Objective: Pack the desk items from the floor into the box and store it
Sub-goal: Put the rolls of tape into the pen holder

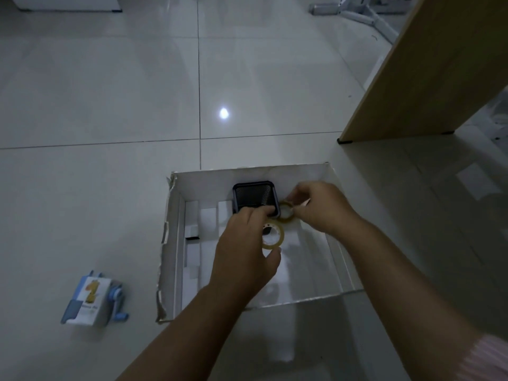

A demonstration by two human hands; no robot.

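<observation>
An open white cardboard box (pixel 176 243) sits on the tiled floor. A black mesh pen holder (pixel 253 195) stands inside near its far wall. Over the box, my left hand (pixel 244 251) holds a yellowish roll of clear tape (pixel 275 237) between fingers and thumb. My right hand (pixel 321 207) pinches a smaller tape roll (pixel 286 211) just right of the pen holder. A blue and white pencil sharpener (pixel 92 298) with a crank lies on the floor left of the box.
A wooden desk panel (pixel 428 67) rises at the upper right, its foot on the floor beyond the box. White metal frame legs (pixel 365 15) lie at the top. The box's left wall is torn along its edge.
</observation>
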